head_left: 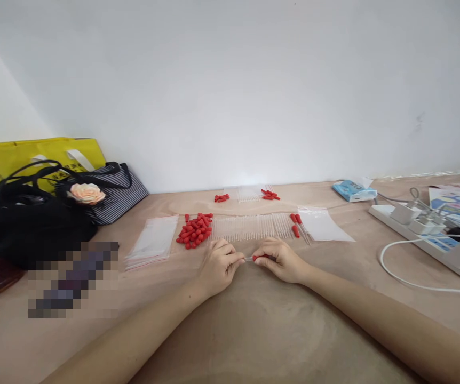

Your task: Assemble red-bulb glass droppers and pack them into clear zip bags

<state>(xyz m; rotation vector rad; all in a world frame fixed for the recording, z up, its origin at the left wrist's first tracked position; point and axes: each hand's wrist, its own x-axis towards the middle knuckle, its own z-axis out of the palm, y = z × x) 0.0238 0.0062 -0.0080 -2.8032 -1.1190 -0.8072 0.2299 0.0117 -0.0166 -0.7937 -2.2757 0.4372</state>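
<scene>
At the left of the work area, a stack of clear plastic bags (153, 240) lies flat on the surface (230, 341). To its right is a loose pile of red bulbs (193, 230). The left hand (220, 269) is closed in a narrow pinch on a thin clear tube (248, 259). The tube lies roughly level between the hands, above the near part of the surface. Beyond the hands is a row of clear tubes (250, 228), side by side. At the right end of the held tube, the right hand (280, 260) pinches a red bulb (255, 258), mostly covered by the fingers; the exact seating cannot be seen.

Handling guidance: align tube and bulb on one axis. Grip the tube near the joint, since a long free length would probably flex or snap. Apply steady, straight pressure; a slight twist may ease friction. Avoid side load and do not crush the bulb.

Farther right, slim pieces with red ends (295, 231) lie beside a white plastic bag (324, 225).
</scene>
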